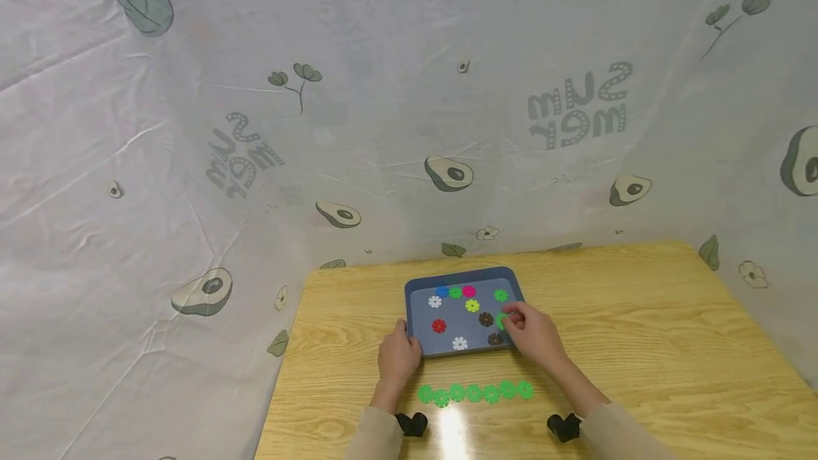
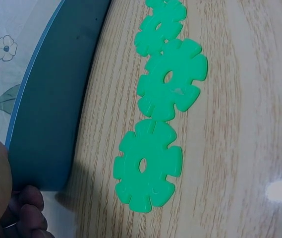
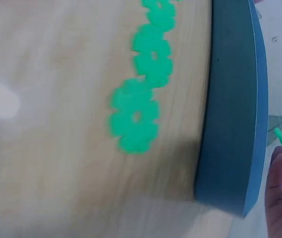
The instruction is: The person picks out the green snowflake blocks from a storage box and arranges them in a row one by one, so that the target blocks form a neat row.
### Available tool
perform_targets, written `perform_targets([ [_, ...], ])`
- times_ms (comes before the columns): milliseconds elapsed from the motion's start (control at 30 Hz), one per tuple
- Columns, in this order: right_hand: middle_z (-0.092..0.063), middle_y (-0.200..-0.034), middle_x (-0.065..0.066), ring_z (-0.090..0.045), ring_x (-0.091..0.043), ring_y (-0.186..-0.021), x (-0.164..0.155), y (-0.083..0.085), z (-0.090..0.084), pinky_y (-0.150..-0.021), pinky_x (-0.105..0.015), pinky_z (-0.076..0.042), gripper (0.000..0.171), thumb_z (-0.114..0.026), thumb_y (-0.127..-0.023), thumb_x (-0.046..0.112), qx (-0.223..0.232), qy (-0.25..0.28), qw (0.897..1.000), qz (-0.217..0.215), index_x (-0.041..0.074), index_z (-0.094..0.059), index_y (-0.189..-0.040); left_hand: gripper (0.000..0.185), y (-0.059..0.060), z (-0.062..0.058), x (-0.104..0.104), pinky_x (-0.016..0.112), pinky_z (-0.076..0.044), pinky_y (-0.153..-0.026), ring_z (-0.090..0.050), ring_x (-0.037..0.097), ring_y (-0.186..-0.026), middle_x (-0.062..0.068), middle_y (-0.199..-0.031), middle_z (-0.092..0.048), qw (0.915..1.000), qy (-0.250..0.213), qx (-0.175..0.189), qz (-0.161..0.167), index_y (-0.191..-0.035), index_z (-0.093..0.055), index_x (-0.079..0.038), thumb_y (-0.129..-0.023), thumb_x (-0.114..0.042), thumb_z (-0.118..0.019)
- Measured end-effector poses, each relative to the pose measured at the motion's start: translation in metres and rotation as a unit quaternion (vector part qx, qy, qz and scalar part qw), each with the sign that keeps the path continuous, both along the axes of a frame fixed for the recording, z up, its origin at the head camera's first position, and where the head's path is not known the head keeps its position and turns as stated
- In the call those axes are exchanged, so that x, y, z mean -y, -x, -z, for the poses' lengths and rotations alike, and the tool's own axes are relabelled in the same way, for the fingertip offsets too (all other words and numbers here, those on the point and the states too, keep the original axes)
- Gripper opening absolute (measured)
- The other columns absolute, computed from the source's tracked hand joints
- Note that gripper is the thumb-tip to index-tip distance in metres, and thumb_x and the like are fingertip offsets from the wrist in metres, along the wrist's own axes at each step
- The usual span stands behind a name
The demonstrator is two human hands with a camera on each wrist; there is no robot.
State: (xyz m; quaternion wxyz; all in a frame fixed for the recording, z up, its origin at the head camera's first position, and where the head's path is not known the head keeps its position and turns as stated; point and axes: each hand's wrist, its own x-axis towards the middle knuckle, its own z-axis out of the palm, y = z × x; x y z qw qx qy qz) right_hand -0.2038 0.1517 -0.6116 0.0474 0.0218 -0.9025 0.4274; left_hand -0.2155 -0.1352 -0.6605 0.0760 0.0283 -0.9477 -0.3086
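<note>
Under both your hands lies the pale wooden table (image 1: 639, 318), and on it, just ahead of them, the shallow blue plastic tray (image 1: 415, 288). Keep your left hand (image 1: 397, 357) curled on the tray's near left corner so it cannot slide. Close to your wrists runs the chain of linked green plastic snowflake discs (image 1: 474, 392). Your right hand (image 1: 532, 331) pinches one green snowflake disc (image 1: 501, 321) at the tray's right side; lift it straight up, clear of the neighbouring brown discs (image 1: 487, 319).

Bare counter (image 1: 639, 318) lies open either side of the blue tray (image 1: 418, 288), while the green gear chain (image 1: 474, 392) blocks its near edge.
</note>
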Motion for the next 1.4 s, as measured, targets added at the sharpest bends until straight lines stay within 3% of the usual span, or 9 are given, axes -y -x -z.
perform_targets([
  [300,-0.065,-0.091,0.0,-0.06,-0.012,-0.08,-0.03,-0.048,0.003,-0.071,-0.026,-0.052,0.019,-0.069,-0.099,0.014,0.016,0.011,1.0,0.004,0.002,-0.072,-0.113,0.024,-0.001,-0.003,-0.001,0.047,-0.05,-0.055,-0.066,0.034,-0.064,0.018,-0.081,-0.069,1.0,-0.001,-0.002,0.0,-0.114,-0.065,0.001,-0.091,-0.007,-0.066],
  [633,-0.064,-0.088,0.002,-0.058,-0.011,-0.077,-0.05,-0.088,0.03,-0.068,-0.025,-0.05,0.02,-0.069,-0.099,0.014,0.106,-0.008,0.994,0.024,0.001,-0.072,-0.114,0.024,0.001,0.001,0.0,0.046,-0.049,-0.054,-0.065,0.031,-0.063,0.016,-0.08,-0.069,1.0,-0.001,0.005,-0.001,-0.113,-0.065,0.001,-0.09,-0.006,-0.066],
  [833,-0.063,-0.088,0.003,-0.057,-0.011,-0.077,-0.05,-0.096,0.038,-0.067,-0.025,-0.049,0.018,-0.07,-0.096,0.014,0.122,-0.035,0.992,0.024,0.002,-0.072,-0.11,0.024,0.0,0.0,-0.001,0.046,-0.05,-0.054,-0.066,0.032,-0.064,0.017,-0.08,-0.069,1.0,-0.002,0.002,0.0,-0.113,-0.065,0.001,-0.091,-0.006,-0.066],
  [1133,-0.06,-0.088,0.003,-0.053,-0.012,-0.076,-0.042,-0.098,0.042,-0.069,-0.031,-0.047,0.014,-0.071,-0.095,0.014,0.097,-0.083,0.992,0.014,0.006,-0.073,-0.106,0.023,-0.002,-0.004,-0.001,0.047,-0.05,-0.054,-0.066,0.034,-0.063,0.017,-0.078,-0.069,0.9999,-0.002,-0.012,0.001,-0.112,-0.065,0.002,-0.09,-0.005,-0.067],
  [1400,-0.058,-0.088,0.002,-0.051,-0.013,-0.074,-0.039,-0.099,0.04,-0.068,-0.031,-0.046,0.014,-0.071,-0.095,0.014,0.101,-0.091,0.991,0.013,0.006,-0.074,-0.106,0.021,-0.002,-0.004,-0.001,0.046,-0.049,-0.052,-0.065,0.033,-0.061,0.017,-0.078,-0.068,0.9999,-0.008,-0.009,0.001,-0.111,-0.065,0.001,-0.091,-0.005,-0.066],
])
